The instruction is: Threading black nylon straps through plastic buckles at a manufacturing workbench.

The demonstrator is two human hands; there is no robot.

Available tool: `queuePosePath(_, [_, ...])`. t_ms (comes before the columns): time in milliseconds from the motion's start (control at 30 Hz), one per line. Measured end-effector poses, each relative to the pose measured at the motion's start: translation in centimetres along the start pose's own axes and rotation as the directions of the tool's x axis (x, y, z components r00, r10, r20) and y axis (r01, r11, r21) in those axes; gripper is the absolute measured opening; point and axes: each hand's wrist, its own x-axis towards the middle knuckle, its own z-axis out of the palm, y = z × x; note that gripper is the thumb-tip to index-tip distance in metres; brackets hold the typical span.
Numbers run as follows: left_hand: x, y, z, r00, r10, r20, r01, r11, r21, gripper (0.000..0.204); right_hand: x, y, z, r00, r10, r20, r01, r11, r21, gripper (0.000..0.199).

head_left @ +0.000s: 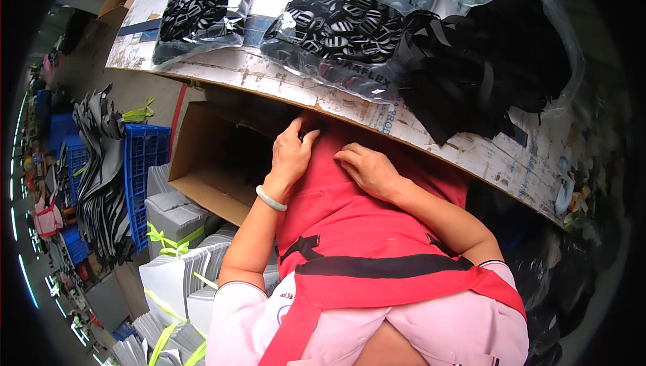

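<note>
My left hand rests on the red apron over my lap, just under the edge of the worktable; its fingers are together and bent over the cloth. A pale bangle sits on that wrist. My right hand lies flat on the apron a little to the right, fingers curled, pinching the red cloth. Whether either hand holds anything besides the cloth is hidden.
On the worktable lie two clear bags of black-and-white striped pieces and a bag of black straps. An open cardboard box stands under the table at left. Tied stacks of grey sheets and blue crates stand left.
</note>
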Motion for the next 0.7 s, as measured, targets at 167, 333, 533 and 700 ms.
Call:
queuePosePath(167, [0.8,0.8,0.2,0.99,0.064,0.126,-0.099,0.95,0.297,0.032,-1.3,-1.0,-2.5,0.998,-0.063,-0.032,0.063,0.998,-0.015,0.016])
queuePosePath(333, [1.8,0.0,0.0,0.969,0.084,0.234,-0.148,0.952,0.268,0.023,-1.0,-1.5,-8.8,0.884,0.037,-0.466,-0.055,0.998,-0.025,0.014])
queuePosePath(533, [1.3,0.6,0.6,0.993,0.092,0.076,-0.101,0.988,0.116,0.024,0.8,-0.2,-11.9,0.803,0.017,-0.596,-0.116,0.985,-0.127,0.011])
queuePosePath(700, [1.8,2.0,1.5,0.978,0.176,0.111,-0.192,0.97,0.152,0.027,-1.5,-0.5,-7.1,0.975,0.012,-0.222,-0.015,1.0,-0.011,0.012])
